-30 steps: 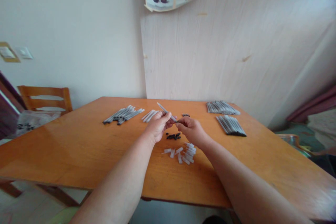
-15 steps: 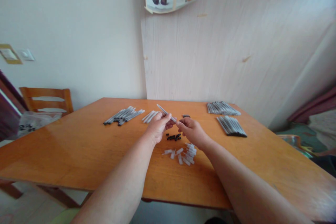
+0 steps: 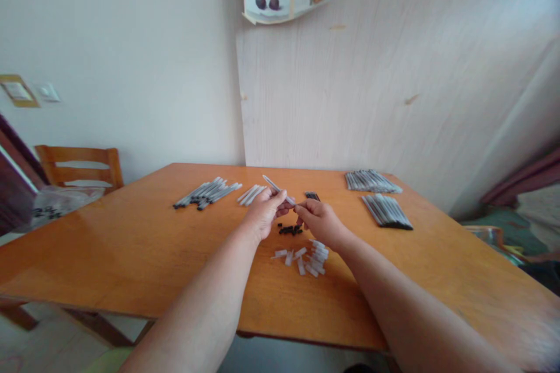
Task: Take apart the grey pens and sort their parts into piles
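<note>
- L hand [image 3: 266, 214] grips pen barrel [image 3: 276, 189] above surface [image 3: 131, 256], tip slanting up-left.
- R hand [image 3: 319, 218] pinched shut at barrel's near end; what it pinches too small to tell.
- Black bits [image 3: 289, 229] just below barrel; clear caps [image 3: 306, 257] nearer the person.
- Pen piles [image 3: 380, 197] well right of barrel.
</note>
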Tool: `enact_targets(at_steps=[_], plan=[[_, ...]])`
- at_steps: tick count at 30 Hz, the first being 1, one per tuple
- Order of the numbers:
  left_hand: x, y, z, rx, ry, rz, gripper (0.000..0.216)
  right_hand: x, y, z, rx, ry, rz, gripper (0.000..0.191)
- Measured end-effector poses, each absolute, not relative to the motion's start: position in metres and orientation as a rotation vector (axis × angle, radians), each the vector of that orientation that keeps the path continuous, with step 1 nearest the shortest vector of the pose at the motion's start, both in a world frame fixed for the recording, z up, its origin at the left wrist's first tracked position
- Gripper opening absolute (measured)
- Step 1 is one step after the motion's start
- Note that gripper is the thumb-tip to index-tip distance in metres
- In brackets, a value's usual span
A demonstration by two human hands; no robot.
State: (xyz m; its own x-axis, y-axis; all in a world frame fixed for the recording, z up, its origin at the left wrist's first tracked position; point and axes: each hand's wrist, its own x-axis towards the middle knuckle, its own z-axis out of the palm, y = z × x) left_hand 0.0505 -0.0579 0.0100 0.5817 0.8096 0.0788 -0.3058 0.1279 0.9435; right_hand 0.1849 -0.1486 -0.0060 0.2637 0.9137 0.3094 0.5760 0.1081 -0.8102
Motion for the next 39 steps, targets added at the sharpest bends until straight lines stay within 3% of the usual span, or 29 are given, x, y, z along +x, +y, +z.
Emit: enact_targets(at_steps=[4,9,15,22,39], plan=[[0.0504,-0.0580,0.0101,1.180,0.533,0.859,0.027,0.1842,-0.1493,-0.0043,-1.594,-1.375,0.308,0.026],[0.0500,-0.0570,0.0095,1.189,0.533,0.849,0.028,0.1836,-0.1504,-0.0032,-1.602,-1.384,0.462,0.033],[0.0512,-0.0592,0.0099,1.208,0.548,0.851,0.028,0.1841,-0.1494,-0.0033,-1.604,-1.377,0.301,0.024],[0.0509,-0.0598,0.0099,1.198,0.565,0.855,0.027,0.1838,-0.1514,-0.0020,-1.640,-1.384,0.410,0.029],[0.0515,-0.0505,0.0059,1.102,0.653,0.915,0.017,0.1921,-0.1523,-0.0010,-1.746,-1.511,0.144,0.018]])
